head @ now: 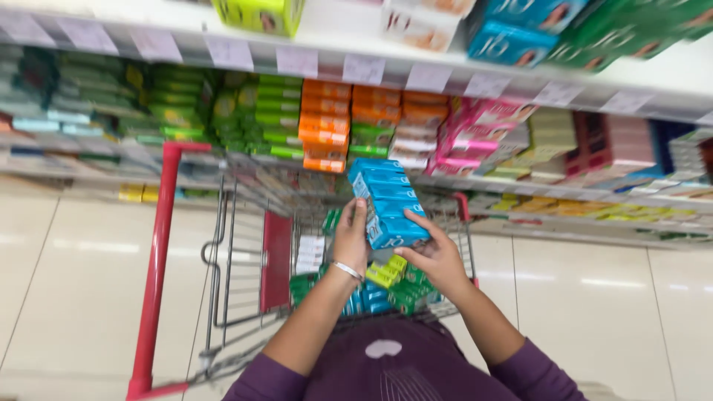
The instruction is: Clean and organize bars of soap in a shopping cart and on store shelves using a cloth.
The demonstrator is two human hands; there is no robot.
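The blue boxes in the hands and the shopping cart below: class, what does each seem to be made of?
Blue boxes: probably printed cardboard, slightly glossy, with sharp flat edges. Shopping cart: metal wire, grey and shiny, seen as thin bars; its red handle looks like plastic or coated metal, hard to tell.

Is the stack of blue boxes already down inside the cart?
No, both the left hand and the right hand hold the stack of blue boxes above the shopping cart.

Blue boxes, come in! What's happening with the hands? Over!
Both hands, left hand and right hand, grip stack of blue boxes. Held over shopping cart. Nothing blocking.
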